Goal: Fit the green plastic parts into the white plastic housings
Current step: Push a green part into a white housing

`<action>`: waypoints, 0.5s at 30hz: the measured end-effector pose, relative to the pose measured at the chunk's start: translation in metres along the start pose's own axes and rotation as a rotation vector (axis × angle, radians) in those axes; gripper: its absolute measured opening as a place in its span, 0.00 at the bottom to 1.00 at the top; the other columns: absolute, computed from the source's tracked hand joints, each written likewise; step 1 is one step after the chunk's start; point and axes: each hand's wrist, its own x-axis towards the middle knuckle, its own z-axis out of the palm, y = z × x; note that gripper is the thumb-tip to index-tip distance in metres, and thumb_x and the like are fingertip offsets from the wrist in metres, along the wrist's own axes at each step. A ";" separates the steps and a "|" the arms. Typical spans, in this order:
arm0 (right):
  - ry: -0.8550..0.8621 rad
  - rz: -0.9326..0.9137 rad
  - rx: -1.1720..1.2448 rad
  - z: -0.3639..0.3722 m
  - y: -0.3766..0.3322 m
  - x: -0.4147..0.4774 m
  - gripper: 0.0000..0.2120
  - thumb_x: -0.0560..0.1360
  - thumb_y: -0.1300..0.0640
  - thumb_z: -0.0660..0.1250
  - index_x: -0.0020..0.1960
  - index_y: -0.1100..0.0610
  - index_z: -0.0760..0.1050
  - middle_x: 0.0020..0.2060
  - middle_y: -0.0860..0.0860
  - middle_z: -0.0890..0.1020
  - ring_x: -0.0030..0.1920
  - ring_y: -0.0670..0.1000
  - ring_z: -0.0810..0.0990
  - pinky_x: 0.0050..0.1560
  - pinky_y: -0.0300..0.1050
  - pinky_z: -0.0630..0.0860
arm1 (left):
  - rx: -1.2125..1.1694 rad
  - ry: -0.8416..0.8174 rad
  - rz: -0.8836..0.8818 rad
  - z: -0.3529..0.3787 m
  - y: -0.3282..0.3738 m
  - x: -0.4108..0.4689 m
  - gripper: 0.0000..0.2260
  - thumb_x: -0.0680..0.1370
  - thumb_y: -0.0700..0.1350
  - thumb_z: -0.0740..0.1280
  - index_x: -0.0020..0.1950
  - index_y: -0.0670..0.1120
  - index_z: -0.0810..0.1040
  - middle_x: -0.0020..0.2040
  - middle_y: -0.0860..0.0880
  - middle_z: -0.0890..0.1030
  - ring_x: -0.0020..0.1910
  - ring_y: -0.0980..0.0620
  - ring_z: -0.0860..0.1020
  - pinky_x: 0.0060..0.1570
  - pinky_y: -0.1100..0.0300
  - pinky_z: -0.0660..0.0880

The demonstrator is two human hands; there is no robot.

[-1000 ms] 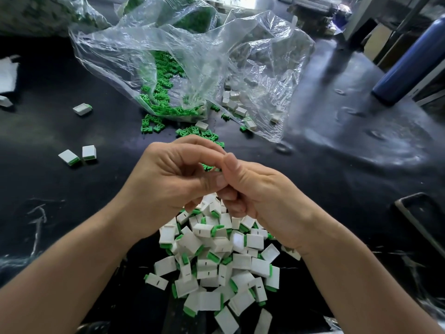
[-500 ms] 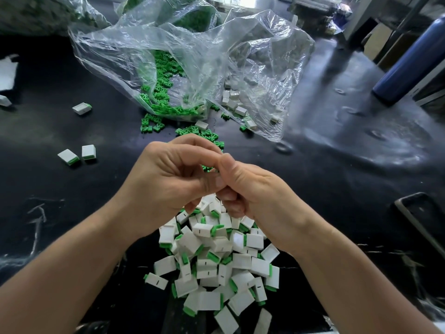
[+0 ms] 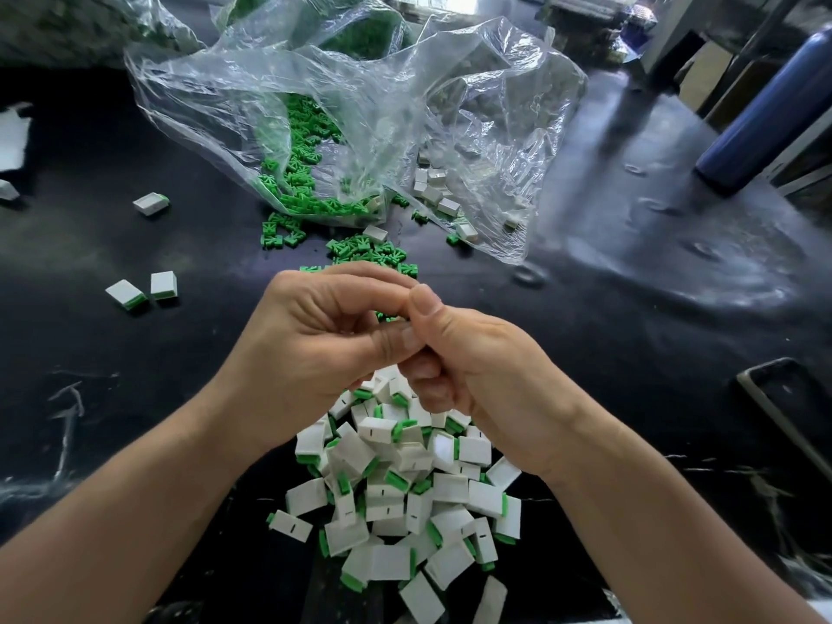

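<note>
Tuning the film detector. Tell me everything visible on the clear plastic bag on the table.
The clear plastic bag is thin, glossy, heavily crumpled film, slumped on the dark table with its mouth open toward the camera. Loose green parts fill its left side and spill out onto the table. A few white housings sit under the film on the right. Whether this is one bag or two overlapping cannot be told.

Two hands (image 3: 310, 340) (image 3: 486, 371), one blue bottle (image 3: 765, 110), one housing heap (image 3: 405, 502).
</note>
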 end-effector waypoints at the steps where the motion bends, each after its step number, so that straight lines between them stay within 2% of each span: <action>1: 0.000 -0.002 0.001 0.000 0.000 0.000 0.16 0.68 0.43 0.55 0.32 0.55 0.70 0.23 0.43 0.64 0.28 0.44 0.59 0.30 0.37 0.56 | 0.007 -0.002 0.002 0.000 0.000 0.000 0.09 0.64 0.43 0.71 0.43 0.47 0.83 0.42 0.50 0.83 0.32 0.56 0.78 0.25 0.69 0.70; 5: -0.033 -0.018 0.006 0.001 -0.001 0.000 0.19 0.68 0.43 0.55 0.27 0.52 0.75 0.23 0.42 0.65 0.28 0.44 0.59 0.30 0.38 0.56 | 0.006 0.000 -0.007 -0.002 0.002 0.000 0.08 0.65 0.40 0.72 0.43 0.45 0.83 0.43 0.49 0.83 0.31 0.51 0.77 0.25 0.67 0.70; 9: -0.084 -0.009 0.009 -0.003 -0.001 -0.001 0.19 0.69 0.42 0.54 0.36 0.55 0.74 0.26 0.44 0.64 0.28 0.44 0.60 0.30 0.37 0.59 | 0.018 -0.010 -0.035 -0.005 0.003 0.001 0.07 0.65 0.39 0.70 0.42 0.44 0.83 0.42 0.49 0.83 0.28 0.35 0.70 0.23 0.65 0.68; 10: -0.099 0.006 0.012 -0.004 -0.001 0.000 0.21 0.69 0.41 0.54 0.40 0.57 0.73 0.26 0.45 0.65 0.29 0.44 0.61 0.30 0.37 0.59 | 0.018 -0.017 -0.033 -0.004 0.005 0.001 0.08 0.64 0.38 0.71 0.42 0.43 0.83 0.41 0.49 0.83 0.28 0.35 0.70 0.23 0.65 0.68; 12: -0.115 0.052 0.016 -0.006 0.001 0.002 0.28 0.68 0.38 0.53 0.47 0.63 0.72 0.27 0.46 0.66 0.29 0.45 0.62 0.31 0.39 0.59 | 0.011 -0.034 -0.025 -0.003 0.006 0.000 0.09 0.64 0.35 0.72 0.43 0.39 0.82 0.40 0.49 0.82 0.26 0.47 0.76 0.26 0.67 0.71; 13: -0.109 0.072 0.009 -0.007 0.002 0.003 0.30 0.67 0.37 0.53 0.49 0.64 0.72 0.27 0.47 0.66 0.30 0.46 0.62 0.31 0.39 0.59 | 0.026 -0.046 -0.025 -0.002 0.006 0.001 0.10 0.64 0.34 0.72 0.44 0.37 0.81 0.41 0.48 0.81 0.29 0.50 0.78 0.28 0.66 0.74; 15: -0.095 0.082 -0.001 -0.007 0.003 0.004 0.28 0.68 0.38 0.54 0.49 0.62 0.71 0.27 0.46 0.66 0.30 0.46 0.62 0.30 0.38 0.58 | 0.071 -0.069 -0.037 -0.003 0.004 0.000 0.10 0.64 0.36 0.70 0.44 0.38 0.81 0.43 0.47 0.80 0.33 0.43 0.80 0.32 0.54 0.78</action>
